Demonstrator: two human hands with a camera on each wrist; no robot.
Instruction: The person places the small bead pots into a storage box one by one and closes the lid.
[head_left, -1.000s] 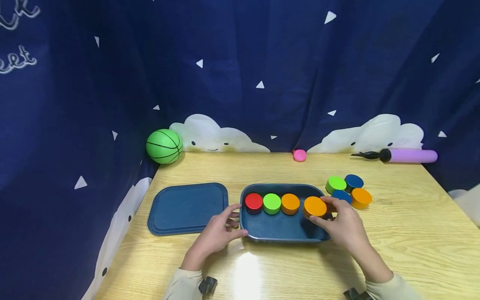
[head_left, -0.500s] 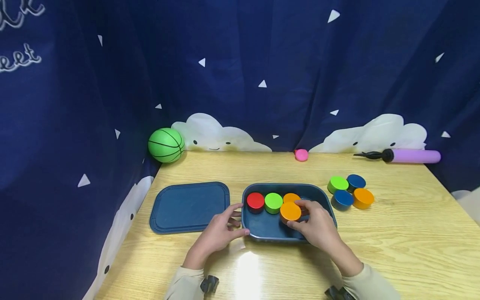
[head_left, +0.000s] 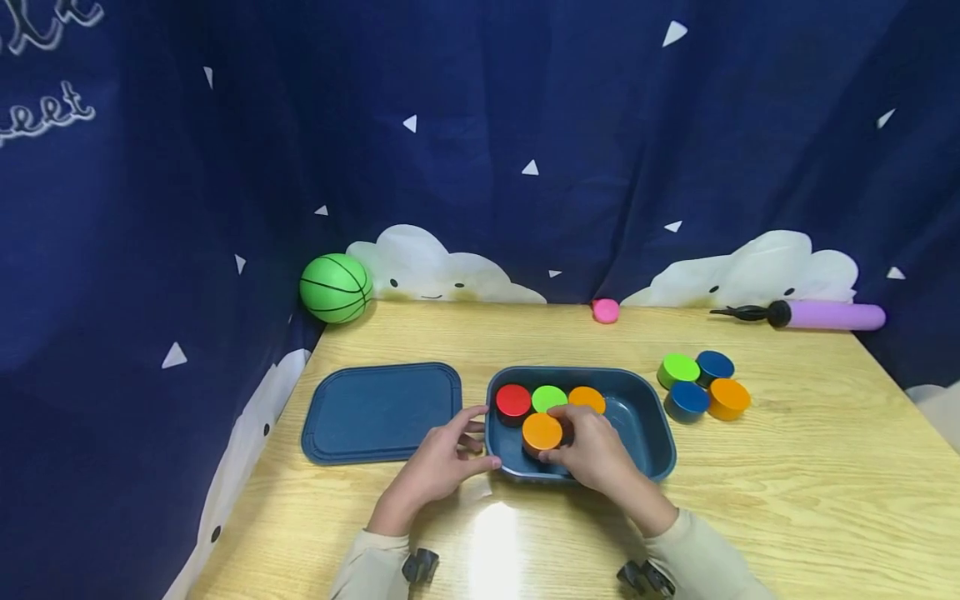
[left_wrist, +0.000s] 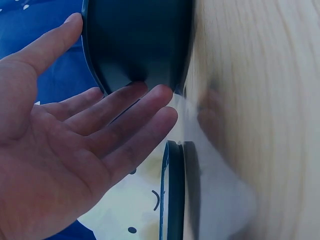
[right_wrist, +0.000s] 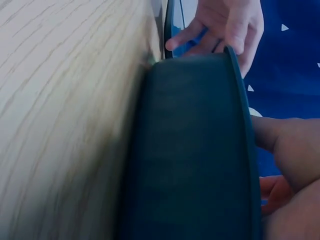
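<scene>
In the head view a dark blue box [head_left: 645, 425] stands on the table. Along its back wall sit a red round piece [head_left: 513, 400], a green one [head_left: 550, 397] and an orange one [head_left: 587, 400]. My right hand [head_left: 596, 450] pinches another orange round piece [head_left: 542, 433] between thumb and fingers, over the front left part of the box. With spread, fairly straight fingers, my left hand [head_left: 438, 467] touches the box's left end; the left wrist view shows the thumb at the rim. In the right wrist view the box wall [right_wrist: 195, 150] hides the held piece.
Left of the box lies a flat blue lid [head_left: 382, 412]. To the right stand a green piece [head_left: 678, 370], two blue pieces [head_left: 686, 402] and an orange piece [head_left: 728, 398]. Farther back are a green ball [head_left: 336, 288], a small pink object [head_left: 606, 311] and a purple hand pump [head_left: 832, 315].
My right hand has carried the orange round piece leftward across the box, from its right end to in front of the green one. My left hand has stayed at the left end.
</scene>
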